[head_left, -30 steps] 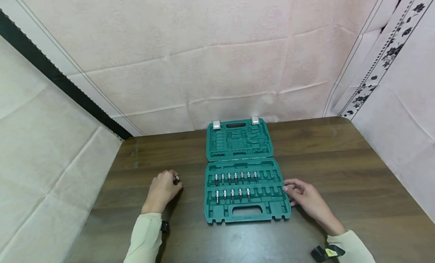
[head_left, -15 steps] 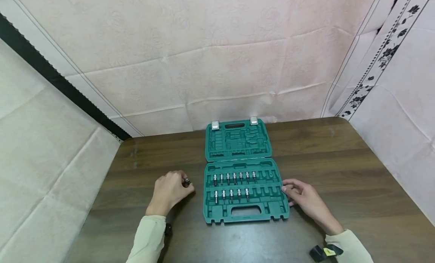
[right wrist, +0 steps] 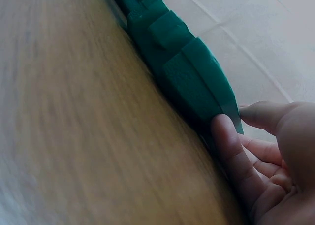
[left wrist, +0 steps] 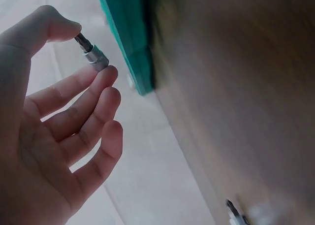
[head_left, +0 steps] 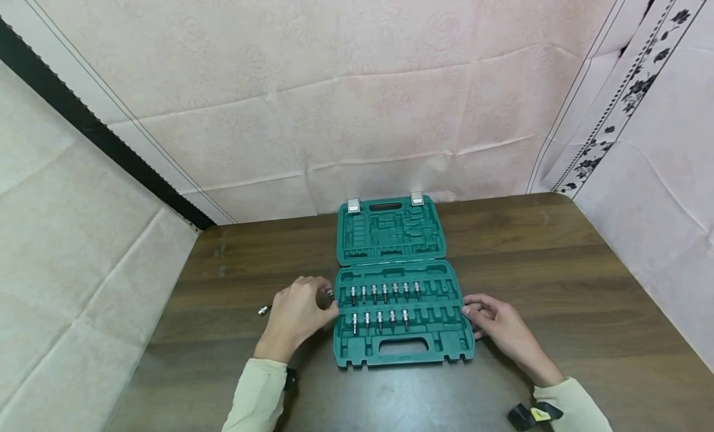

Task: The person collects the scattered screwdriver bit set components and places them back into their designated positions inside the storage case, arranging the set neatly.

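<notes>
My left hand pinches a bit socket between thumb and fingertips, its silver end at the fingers and its dark tip at the thumb. It is at the left edge of the open green tool case. Several bit sockets stand in two rows in the case's lower half, with unfilled slots to their right. My right hand holds the case's right edge; in the right wrist view a finger lies along the side wall and the thumb is at the rim.
Another bit socket lies on the wooden table, left of my left hand. The case lid lies folded back toward the cloth-covered wall, its two silver latches at the far edge.
My left hand has moved right with its bit socket, up to the case's left edge. The loose socket on the table has come into view behind it. My right hand stays at the case.
</notes>
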`<act>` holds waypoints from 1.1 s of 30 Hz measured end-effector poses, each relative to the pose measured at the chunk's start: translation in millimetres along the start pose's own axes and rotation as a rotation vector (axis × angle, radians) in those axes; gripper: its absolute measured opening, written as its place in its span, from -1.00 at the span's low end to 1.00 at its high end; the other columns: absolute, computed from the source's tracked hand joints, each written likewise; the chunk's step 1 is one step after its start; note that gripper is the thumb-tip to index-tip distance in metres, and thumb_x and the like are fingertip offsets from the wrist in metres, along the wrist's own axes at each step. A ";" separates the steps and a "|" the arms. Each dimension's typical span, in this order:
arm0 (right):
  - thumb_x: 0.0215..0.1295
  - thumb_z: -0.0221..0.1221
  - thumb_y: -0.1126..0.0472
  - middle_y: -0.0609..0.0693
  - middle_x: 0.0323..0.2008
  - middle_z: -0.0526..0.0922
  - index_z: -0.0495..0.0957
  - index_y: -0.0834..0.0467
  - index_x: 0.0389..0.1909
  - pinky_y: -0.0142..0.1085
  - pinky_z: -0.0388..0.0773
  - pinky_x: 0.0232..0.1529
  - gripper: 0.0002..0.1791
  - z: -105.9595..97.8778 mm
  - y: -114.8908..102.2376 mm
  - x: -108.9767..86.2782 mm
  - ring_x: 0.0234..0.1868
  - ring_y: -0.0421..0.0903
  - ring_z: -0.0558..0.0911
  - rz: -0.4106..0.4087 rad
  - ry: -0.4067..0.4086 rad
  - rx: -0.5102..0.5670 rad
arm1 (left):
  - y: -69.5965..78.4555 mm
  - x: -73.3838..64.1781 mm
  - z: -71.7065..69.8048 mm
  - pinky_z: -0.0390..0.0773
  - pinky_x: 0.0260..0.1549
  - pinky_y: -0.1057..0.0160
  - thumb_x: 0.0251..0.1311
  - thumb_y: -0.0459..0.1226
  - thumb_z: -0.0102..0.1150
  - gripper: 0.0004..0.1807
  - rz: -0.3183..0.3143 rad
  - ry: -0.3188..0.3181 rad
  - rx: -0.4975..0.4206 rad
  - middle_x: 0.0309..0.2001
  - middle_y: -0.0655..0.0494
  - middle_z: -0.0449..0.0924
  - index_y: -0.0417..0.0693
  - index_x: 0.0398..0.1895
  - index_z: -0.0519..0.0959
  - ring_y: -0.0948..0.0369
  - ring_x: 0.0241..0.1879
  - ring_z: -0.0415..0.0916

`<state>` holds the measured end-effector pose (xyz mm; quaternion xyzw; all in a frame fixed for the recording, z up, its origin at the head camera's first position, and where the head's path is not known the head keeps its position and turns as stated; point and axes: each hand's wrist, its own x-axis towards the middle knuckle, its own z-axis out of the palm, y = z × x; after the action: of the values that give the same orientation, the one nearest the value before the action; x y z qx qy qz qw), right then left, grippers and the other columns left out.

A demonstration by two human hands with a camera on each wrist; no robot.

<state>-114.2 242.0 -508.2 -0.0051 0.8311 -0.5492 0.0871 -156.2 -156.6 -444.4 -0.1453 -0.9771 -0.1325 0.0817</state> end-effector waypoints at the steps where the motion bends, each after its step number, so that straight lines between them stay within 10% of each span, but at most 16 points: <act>1: 0.57 0.23 0.06 0.15 -0.08 0.71 0.54 0.34 0.28 -0.26 0.73 -0.25 -0.51 0.1 -0.2 0.1 -0.17 -0.13 0.72 0.002 -0.002 0.000 | 3.4 -0.3 0.2 0.63 -0.47 0.20 0.11 -0.02 0.50 -0.65 0.018 0.005 0.008 -0.23 0.16 0.74 0.00 -0.13 0.75 0.25 -0.36 0.52; 19: 0.57 0.23 0.08 0.15 -0.09 0.72 0.54 0.35 0.28 -0.25 0.73 -0.26 -0.52 0.2 0.2 0.7 -0.20 -0.15 0.73 -0.009 0.003 -0.003 | 51.7 -0.2 15.5 0.66 -0.46 0.21 0.14 -0.01 0.42 -0.60 0.188 0.074 0.046 -0.10 0.12 0.70 0.02 -0.01 0.72 0.22 -0.32 0.60; 33: 0.57 0.22 0.07 0.15 -0.09 0.72 0.53 0.35 0.29 -0.26 0.73 -0.26 -0.51 0.1 -1.6 -0.3 -0.19 -0.15 0.73 -0.001 -0.001 -0.005 | 83.4 -1.3 28.6 0.56 -0.52 0.28 0.12 -0.01 0.39 -0.64 0.185 0.031 -0.066 -0.09 0.16 0.69 0.07 -0.06 0.75 0.25 -0.40 0.54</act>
<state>-114.0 241.2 -506.7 -0.0063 0.8325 -0.5471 0.0871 -133.0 -71.9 -452.2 -0.2356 -0.9532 -0.1587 0.1038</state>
